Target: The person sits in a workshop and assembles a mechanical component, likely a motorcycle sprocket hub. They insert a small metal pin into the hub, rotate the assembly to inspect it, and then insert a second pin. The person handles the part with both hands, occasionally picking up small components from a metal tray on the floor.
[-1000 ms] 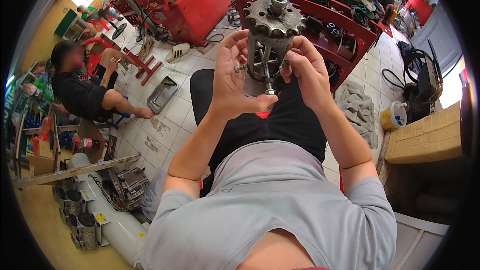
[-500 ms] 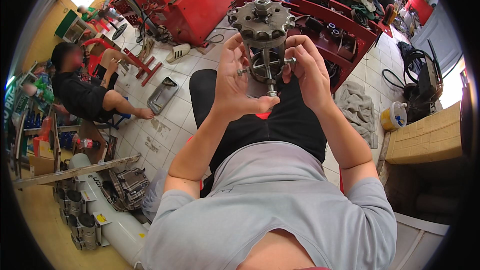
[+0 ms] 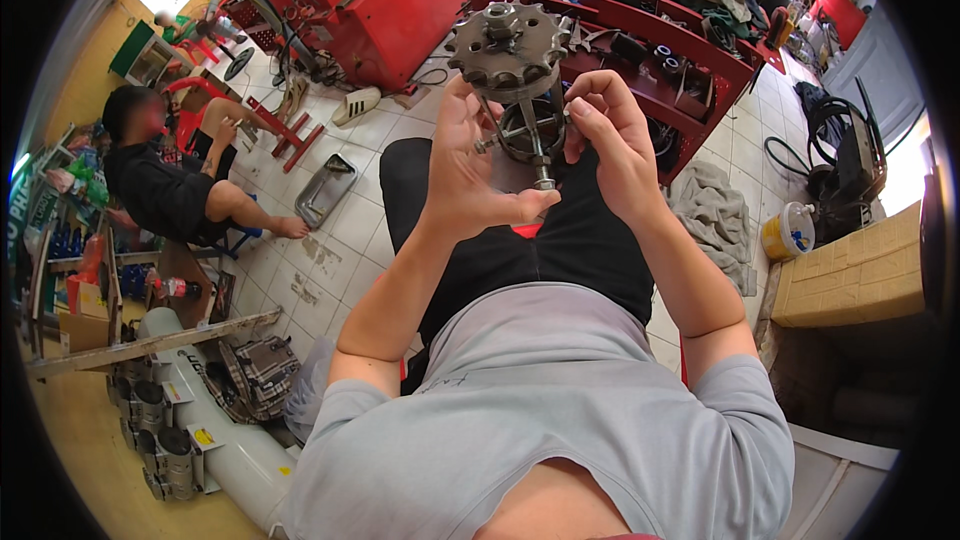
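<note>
In front of my lap is a steel puller (image 3: 538, 145) with long legs and a central screw, its hex head pointing toward me. A toothed sprocket (image 3: 507, 58) with a large nut in its centre sits at the puller's far end. My left hand (image 3: 462, 165) is closed round the puller's left side, its thumb stretched to the screw head. At the right side, the curled fingers and thumb of my right hand (image 3: 622, 145) pinch the end of a small side bolt. The fingers partly hide that bolt.
Ahead stands a red tool cart (image 3: 600, 15) with wrenches and cloths. A metal tray (image 3: 327, 190) lies on the tiled floor, left of my legs. At the left sits another person (image 3: 165, 170). A grey cloth (image 3: 712, 225) and a yellow-and-white bucket (image 3: 788, 232) are to my right.
The sprocket end has tilted slightly left and toward me. My right hand's fingers have drawn in from around the puller's right side to a pinch at the side bolt.
</note>
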A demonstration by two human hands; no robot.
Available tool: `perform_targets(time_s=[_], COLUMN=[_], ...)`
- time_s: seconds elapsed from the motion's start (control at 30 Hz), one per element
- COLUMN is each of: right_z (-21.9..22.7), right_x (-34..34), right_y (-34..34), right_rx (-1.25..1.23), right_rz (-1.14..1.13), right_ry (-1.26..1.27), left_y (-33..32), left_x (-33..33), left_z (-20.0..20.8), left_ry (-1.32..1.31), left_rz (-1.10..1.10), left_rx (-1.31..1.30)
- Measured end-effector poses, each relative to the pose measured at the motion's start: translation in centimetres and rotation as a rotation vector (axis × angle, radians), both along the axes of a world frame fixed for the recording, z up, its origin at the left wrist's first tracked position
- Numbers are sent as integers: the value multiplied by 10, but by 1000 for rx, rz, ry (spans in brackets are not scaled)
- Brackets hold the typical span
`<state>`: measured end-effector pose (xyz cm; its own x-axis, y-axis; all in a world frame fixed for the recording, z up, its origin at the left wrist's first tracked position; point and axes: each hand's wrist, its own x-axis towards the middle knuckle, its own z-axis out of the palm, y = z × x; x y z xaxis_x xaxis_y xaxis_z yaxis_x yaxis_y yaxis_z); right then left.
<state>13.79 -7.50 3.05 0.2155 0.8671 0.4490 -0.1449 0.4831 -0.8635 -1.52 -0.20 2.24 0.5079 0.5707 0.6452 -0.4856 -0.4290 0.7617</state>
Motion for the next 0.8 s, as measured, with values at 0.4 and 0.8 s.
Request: perform_targets(time_s=[0.4,0.8], right_z=[-2,-13], right_x=[-9,-9], right_y=[-4,5], right_rx=[-159,-143], right_rz=[-64,-56], right_ry=[73,98], left_y=[3,5], left_x=[4,4], left_z=[-10,-8], left_ry=[97,183], left_rz=[46,-111], left_rx=[8,-163])
